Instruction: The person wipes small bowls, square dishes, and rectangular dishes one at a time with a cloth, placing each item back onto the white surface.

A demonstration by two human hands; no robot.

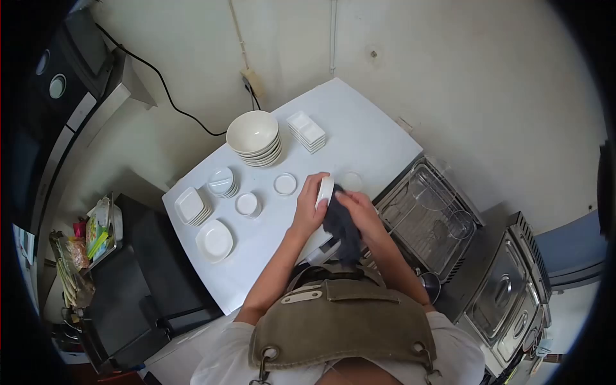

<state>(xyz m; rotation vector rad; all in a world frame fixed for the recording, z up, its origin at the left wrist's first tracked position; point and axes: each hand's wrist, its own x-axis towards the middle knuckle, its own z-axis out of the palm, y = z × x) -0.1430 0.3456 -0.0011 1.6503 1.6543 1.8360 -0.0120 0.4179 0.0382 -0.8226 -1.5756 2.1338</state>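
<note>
My left hand (310, 206) is closed on a small white dish (326, 190), tilted on edge above the front of the white table (269, 221). My right hand (361, 213) grips a dark grey cloth (342, 231), which hangs down and touches the dish. Just left of my hands, a small round dish (285, 184) lies on the table, and another round white dish (351, 181) sits behind my right hand. A short stack of small round dishes (248, 204) stands further left.
Stacked bowls (253, 133) and rectangular divided dishes (307, 128) stand toward the back. At left are stacked divided round dishes (221, 182), square dishes (191, 205) and a white bowl (214, 240). A metal basin with a wire rack (430, 212) adjoins the table's right edge.
</note>
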